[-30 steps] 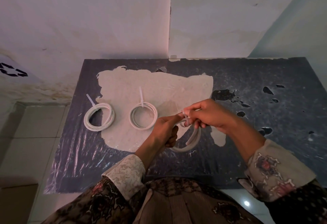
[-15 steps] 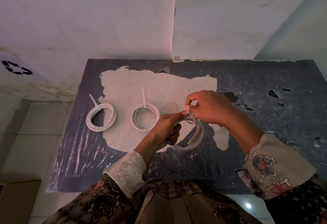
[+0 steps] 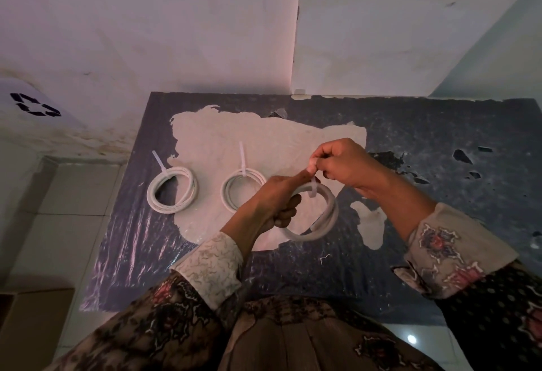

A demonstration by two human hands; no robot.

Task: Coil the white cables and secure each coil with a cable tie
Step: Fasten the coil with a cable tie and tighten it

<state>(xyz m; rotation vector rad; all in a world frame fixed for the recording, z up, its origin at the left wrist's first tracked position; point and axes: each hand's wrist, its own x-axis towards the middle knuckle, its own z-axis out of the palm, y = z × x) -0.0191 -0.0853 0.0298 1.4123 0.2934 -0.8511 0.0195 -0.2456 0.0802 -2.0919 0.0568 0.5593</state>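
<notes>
A white cable coil [image 3: 324, 221] hangs above the table in front of me. My left hand [image 3: 277, 200] grips its left side. A white cable tie [image 3: 313, 187] wraps the top of the coil, and my right hand [image 3: 340, 163] pinches its tail just above. Two other white coils lie flat on the table: the left coil [image 3: 172, 191] and the middle coil [image 3: 243, 187], each bound by a cable tie whose tail sticks up and away from me.
The dark table top [image 3: 440, 141] has a large pale worn patch in the middle. It stands against a white wall corner. A white bin [image 3: 32, 112] with a recycling mark is at the far left, and a cardboard box [image 3: 32, 320] sits on the tiled floor.
My right hand has risen, drawing the tie's tail upward away from the coil. The left hand keeps the coil roughly in place.
</notes>
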